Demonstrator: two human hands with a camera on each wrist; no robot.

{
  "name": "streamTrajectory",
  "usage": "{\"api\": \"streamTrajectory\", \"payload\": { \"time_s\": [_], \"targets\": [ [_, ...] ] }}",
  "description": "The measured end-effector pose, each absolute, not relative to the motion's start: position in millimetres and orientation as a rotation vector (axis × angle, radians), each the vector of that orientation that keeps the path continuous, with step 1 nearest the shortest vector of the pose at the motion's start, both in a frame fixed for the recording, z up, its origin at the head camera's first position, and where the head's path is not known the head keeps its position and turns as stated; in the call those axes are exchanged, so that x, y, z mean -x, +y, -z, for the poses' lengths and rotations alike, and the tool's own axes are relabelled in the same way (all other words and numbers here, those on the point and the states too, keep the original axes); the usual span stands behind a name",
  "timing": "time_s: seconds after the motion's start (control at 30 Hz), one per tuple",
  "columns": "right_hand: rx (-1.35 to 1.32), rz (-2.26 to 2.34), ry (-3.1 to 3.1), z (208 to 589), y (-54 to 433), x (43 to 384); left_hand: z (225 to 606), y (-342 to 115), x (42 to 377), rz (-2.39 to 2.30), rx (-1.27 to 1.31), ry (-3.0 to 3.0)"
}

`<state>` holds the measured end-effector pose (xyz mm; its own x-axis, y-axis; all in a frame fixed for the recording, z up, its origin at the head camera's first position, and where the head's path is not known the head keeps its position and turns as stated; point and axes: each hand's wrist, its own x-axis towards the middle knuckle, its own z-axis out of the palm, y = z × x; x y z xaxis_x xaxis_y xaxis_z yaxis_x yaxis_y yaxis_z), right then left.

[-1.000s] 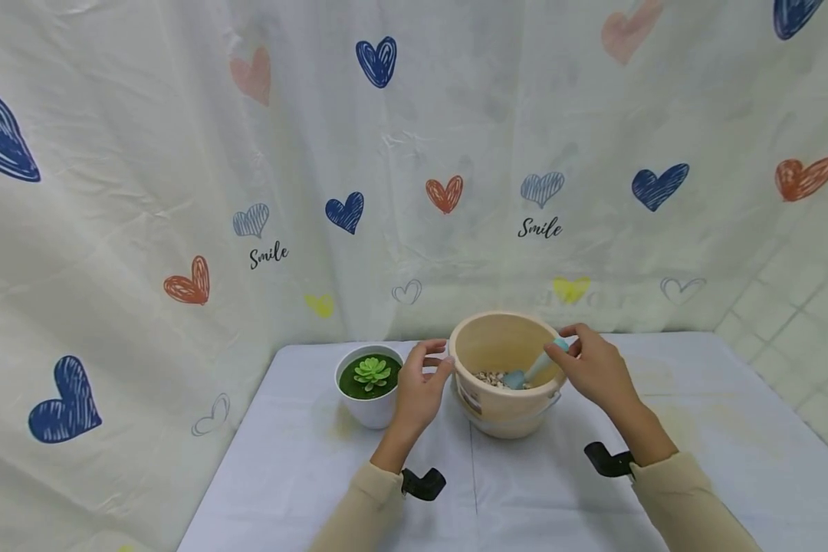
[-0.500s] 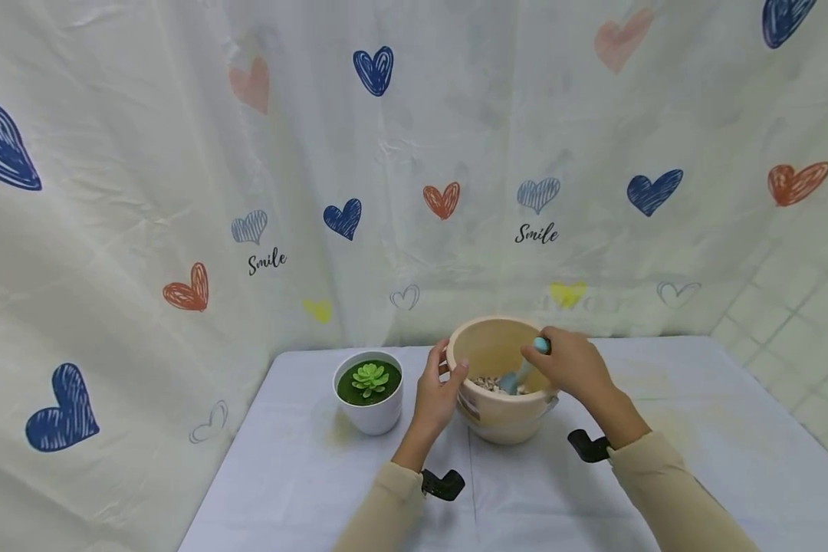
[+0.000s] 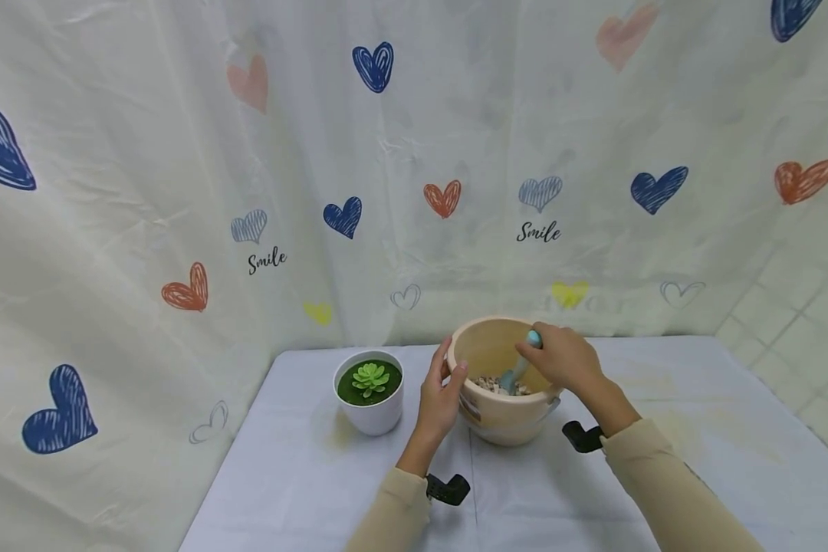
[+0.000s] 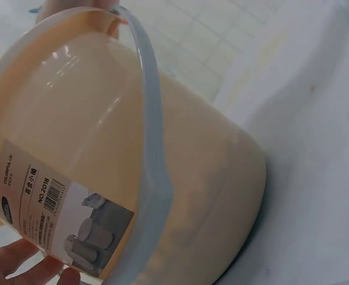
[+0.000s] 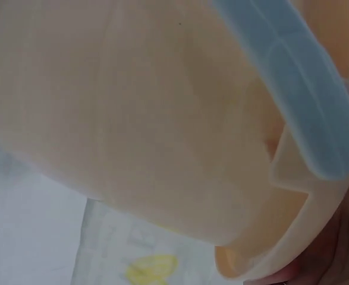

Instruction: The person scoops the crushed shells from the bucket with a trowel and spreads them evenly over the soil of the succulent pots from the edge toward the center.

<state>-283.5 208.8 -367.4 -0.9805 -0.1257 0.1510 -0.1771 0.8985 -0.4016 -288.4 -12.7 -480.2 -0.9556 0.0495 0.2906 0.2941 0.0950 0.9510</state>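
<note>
A cream plastic bucket (image 3: 507,422) stands upright on the table with pebbles (image 3: 486,383) in its bottom. My left hand (image 3: 438,402) holds its left side, thumb near the front rim and fingers behind. In the left wrist view, fingertips (image 4: 37,270) lie by the printed label (image 4: 61,214). A light-blue small shovel (image 3: 517,372) slants down into the bucket, its blade among the pebbles. My right hand (image 3: 562,360) grips its handle over the right rim. The right wrist view shows mostly the bucket's outer wall (image 5: 132,107) and its pale blue carrying handle (image 5: 299,89).
Left of the bucket stands a white pot (image 3: 371,418) with a green succulent (image 3: 370,379) on a dark green surface. The table (image 3: 303,475) has a white cover. A curtain with hearts (image 3: 469,138) hangs right behind it.
My left hand has moved right, from beside the white pot onto the bucket's side. My right hand has shifted left over the bucket, bringing the shovel more upright.
</note>
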Motion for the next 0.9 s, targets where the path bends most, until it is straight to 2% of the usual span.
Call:
{"api": "streamTrajectory", "payload": {
  "time_s": [0.33, 0.9],
  "targets": [
    [-0.368, -0.676, -2.890, 372.0, 210.3, 288.7, 480.9, -10.8, 286.3, 1.983, 0.342, -2.181],
    [-0.393, -0.754, -2.851, 383.6, 215.5, 294.5, 477.2, -13.2, 283.7, 1.952, 0.370, -2.244]
  ]
}}
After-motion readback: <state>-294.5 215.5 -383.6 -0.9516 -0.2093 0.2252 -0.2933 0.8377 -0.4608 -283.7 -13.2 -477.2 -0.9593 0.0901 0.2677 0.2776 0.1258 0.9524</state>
